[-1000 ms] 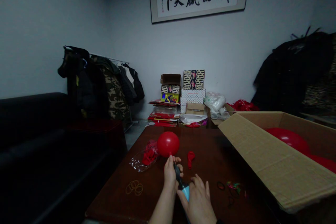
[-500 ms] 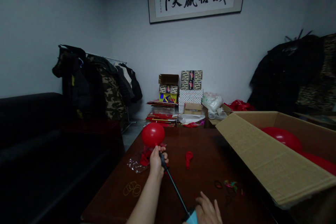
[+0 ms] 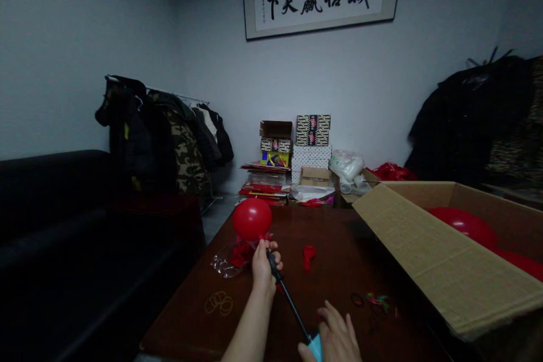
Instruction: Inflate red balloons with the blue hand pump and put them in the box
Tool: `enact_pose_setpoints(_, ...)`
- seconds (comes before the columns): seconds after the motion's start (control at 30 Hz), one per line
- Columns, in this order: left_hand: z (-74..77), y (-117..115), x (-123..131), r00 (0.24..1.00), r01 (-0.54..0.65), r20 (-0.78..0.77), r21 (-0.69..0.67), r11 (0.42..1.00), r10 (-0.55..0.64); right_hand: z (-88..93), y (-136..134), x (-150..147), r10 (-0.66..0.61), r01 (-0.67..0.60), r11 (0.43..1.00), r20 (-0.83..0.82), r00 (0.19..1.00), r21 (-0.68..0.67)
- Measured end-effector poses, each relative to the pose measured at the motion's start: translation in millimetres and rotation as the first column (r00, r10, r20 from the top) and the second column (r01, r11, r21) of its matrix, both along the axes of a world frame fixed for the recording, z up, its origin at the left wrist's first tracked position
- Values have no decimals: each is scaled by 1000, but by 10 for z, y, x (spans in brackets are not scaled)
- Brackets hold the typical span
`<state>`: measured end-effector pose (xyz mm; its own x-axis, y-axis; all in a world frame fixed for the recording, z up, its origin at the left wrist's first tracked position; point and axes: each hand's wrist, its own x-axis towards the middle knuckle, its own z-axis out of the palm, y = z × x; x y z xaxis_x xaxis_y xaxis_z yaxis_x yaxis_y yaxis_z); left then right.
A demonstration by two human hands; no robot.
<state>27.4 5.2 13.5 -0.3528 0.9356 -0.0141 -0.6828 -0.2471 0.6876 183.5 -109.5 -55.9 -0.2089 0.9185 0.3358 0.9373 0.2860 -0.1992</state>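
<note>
A person's two bare hands work over a dark brown table (image 3: 335,237). The left hand (image 3: 266,263) is closed around the black end of a hand pump (image 3: 294,306), with a round, inflated red balloon (image 3: 253,218) at its tip, above the table's far left part. The right hand (image 3: 333,334) holds the pump's blue part between thumb and palm, fingers loosely extended. A clear bag (image 3: 223,266) with red contents lies behind the left hand; a limp red balloon (image 3: 309,258) lies to its right. At right, an open cardboard box (image 3: 441,254) contains large red balloons (image 3: 464,225).
</note>
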Motion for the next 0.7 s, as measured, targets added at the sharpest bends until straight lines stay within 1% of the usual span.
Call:
enact_pose_setpoints(0.07,-36,-42,49,1000,22,-3,-5,1000,-22,42,37,-11,16,-16,999,-14,1000,-29)
enact_pose_setpoints(0.23,-135,-156,172,998,58,-18,-17,998,-58,167,105,-26,100,-110,985,-76,992,-134)
enact_pose_setpoints(0.37,-185,-230,245,996,87,-28,-34,996,-88,271,162,-115,75,-87,986,-87,993,-141)
enact_pose_setpoints(0.5,-194,-260,260,991,131,-33,-51,990,-133,361,229,-240,48,-59,991,-93,995,-120)
enact_pose_setpoints(0.6,-175,-253,223,989,138,-47,-44,990,-140,386,245,-306,49,-60,992,-102,994,-107)
enact_pose_setpoints(0.7,-152,-240,178,992,105,-73,-30,994,-107,373,231,-332,56,-66,992,-102,993,-105)
